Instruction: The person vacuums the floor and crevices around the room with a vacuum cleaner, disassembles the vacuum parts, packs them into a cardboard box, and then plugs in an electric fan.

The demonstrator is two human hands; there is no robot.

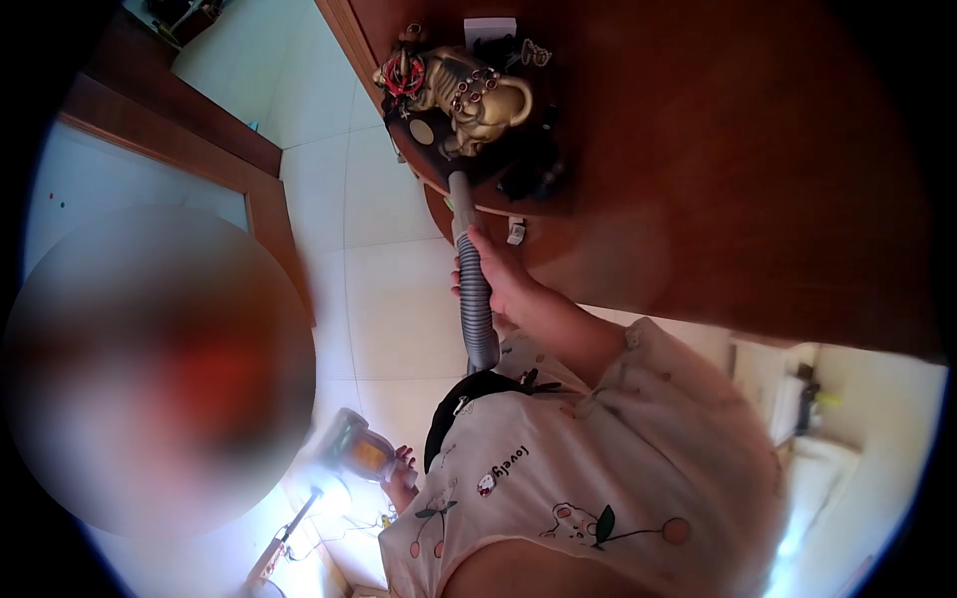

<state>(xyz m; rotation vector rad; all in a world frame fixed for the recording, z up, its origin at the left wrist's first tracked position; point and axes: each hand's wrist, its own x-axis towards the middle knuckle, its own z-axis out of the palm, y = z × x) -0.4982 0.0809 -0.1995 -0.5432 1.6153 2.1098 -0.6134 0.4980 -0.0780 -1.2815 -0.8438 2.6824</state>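
Note:
My right hand (490,267) is wrapped around a grey ribbed vacuum hose (477,314). The nozzle (459,189) at its upper end reaches the dark base below a gold-coloured animal figurine (493,108). Beads and a red cord (403,78) hang on the figurine. Low on the left, my left hand (401,476) closes at the end of a handheld vacuum cleaner (361,450) with a see-through canister; part of this hand is behind my printed shirt (608,468). Bright glare washes out the area around the canister.
A reddish-brown wooden surface (718,179) fills the upper right. A small white object (515,231) lies near the figurine. Pale floor tiles (384,299) run down the middle, beside a wooden frame (274,224). A round blur covers the left.

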